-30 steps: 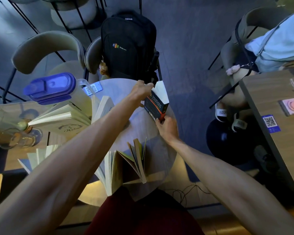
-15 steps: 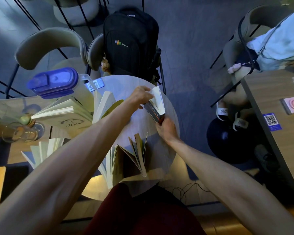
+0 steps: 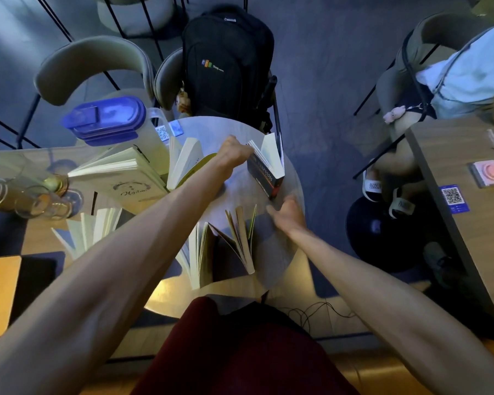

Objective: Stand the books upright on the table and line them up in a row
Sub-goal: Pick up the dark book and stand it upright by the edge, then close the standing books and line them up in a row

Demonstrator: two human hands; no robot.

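Note:
A dark-covered book with an orange-lettered spine stands on its edge near the far right rim of the round table, its pages fanned open. My left hand grips its top edge at the left. My right hand hovers just below the book with relaxed fingers, apart from it. Several other books stand upright and fanned: a yellow-covered one, a cream one, one at the near middle and one at the left.
A jug with a blue lid stands at the table's far left, with glasses beside it. A black backpack sits on the chair behind. A second table and a seated person's feet are at the right.
My right hand has let go of the dark book's lower corner and drawn back toward me. The book now stands on the table with pages fanned, still held by my left hand.

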